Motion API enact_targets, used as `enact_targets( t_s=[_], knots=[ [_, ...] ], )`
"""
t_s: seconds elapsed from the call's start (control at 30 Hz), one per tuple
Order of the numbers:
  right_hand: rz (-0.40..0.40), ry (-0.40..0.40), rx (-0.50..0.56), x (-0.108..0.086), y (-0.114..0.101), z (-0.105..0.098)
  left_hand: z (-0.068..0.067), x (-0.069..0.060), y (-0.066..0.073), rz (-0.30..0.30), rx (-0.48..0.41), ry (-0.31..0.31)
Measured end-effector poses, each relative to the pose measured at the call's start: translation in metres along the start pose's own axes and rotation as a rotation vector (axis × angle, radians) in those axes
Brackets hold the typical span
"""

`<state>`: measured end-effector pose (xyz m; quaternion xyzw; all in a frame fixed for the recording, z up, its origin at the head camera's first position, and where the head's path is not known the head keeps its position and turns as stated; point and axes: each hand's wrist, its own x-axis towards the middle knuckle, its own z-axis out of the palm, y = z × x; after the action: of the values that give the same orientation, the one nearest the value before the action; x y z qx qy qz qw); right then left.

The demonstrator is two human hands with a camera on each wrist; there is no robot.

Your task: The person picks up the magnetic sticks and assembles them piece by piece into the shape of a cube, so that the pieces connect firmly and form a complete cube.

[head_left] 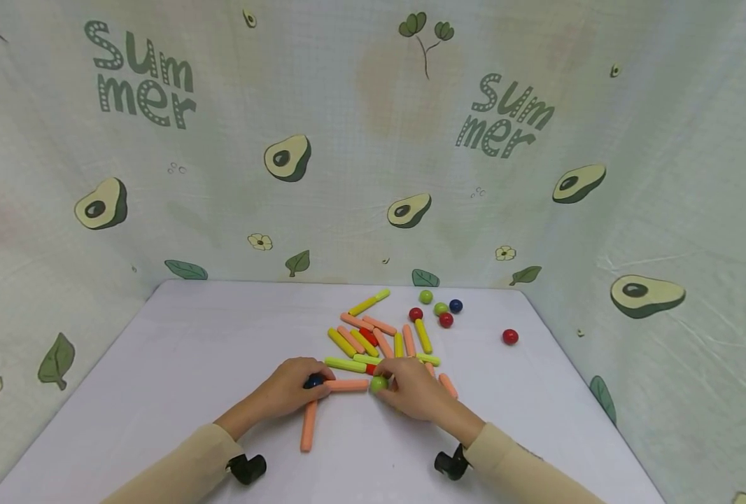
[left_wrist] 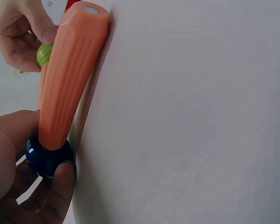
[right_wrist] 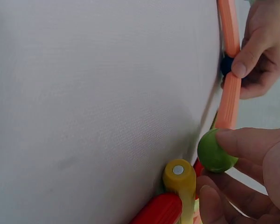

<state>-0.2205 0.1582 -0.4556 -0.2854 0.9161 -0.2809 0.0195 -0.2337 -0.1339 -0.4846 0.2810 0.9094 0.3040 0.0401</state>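
A: What lies nearest?
B: An orange rod [head_left: 308,425] on the table [head_left: 159,420], its far end against the blue ball [head_left: 313,381].

A: Who has that ball?
B: The left hand [head_left: 291,390], thumb and fingers pinched round it. A second rod [head_left: 350,386] runs right from the same ball, so the two make a corner.

A: Where could that fail?
B: At the ball, I'd say. If the left hand twists or lifts it, either rod might swing out of line or drop off.

A: And to the right?
B: The right hand [head_left: 413,388] pinches the green ball [head_left: 379,384] at the second rod's right end. I can't tell whether they touch.

A: Any risk there?
B: Pushing too hard could shove the rod sideways and upset the corner; a loose pinch could let the ball roll.

A: Farther back?
B: Loose rods [head_left: 409,341] lie close beyond the right hand, so its knuckles or fingers might knock them. Past those are loose balls [head_left: 446,320], with a red one [head_left: 510,337] off right; a bumped table could set them rolling.
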Motion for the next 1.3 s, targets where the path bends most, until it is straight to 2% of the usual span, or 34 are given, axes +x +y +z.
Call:
enact_targets(
  t_s=[0.33, 0.63, 0.83, 1.1, 1.3],
  knots=[
    [0.004, 0.002, -0.036, 0.004, -0.001, 0.007, -0.002, 0.001, -0.001, -0.027, -0.016, -0.014],
    [0.006, 0.059, -0.084, 0.009, -0.006, 0.012, -0.003, -0.005, -0.006, -0.028, 0.006, 0.003],
    [0.035, 0.081, -0.066, 0.014, -0.005, 0.017, -0.005, -0.007, -0.011, 0.002, -0.029, -0.003],
    [0.089, 0.101, 0.044, 0.024, -0.007, 0.020, -0.006, -0.009, -0.012, -0.015, -0.047, -0.041],
    [0.042, 0.122, 0.036, 0.032, -0.010, 0.026, -0.008, -0.012, -0.012, -0.036, -0.059, -0.094]
  ],
)
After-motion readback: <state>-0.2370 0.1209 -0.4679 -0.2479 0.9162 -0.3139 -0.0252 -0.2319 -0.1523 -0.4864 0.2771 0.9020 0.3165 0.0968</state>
